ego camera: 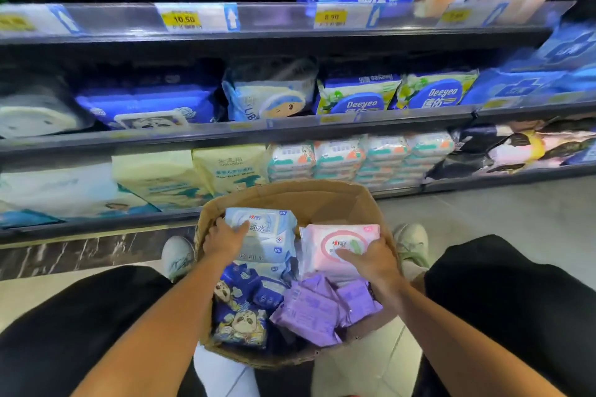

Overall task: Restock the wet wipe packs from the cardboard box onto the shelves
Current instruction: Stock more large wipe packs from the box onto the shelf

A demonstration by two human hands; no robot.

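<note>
- Shelves (290, 135) look mostly stocked, though blurred.
- Cardboard box (322, 196) remains well filled.
- Left hand (224, 237) grips blue pack (267, 229); right hand (371, 259) grips pink pack (338, 243).

Tiled floor (503, 219) bearing an open cardboard box (322, 195) just before the shelving. Lowest shelf (106, 224): pale yellow packs (225, 167) beside stacked white-and-teal packs (361, 158). Middle shelf (290, 129): blue packs (148, 100) toward its left end, green-and-blue packs (358, 97) toward its right. Top shelf edge (274, 14) carries yellow price tags (183, 19).
</note>
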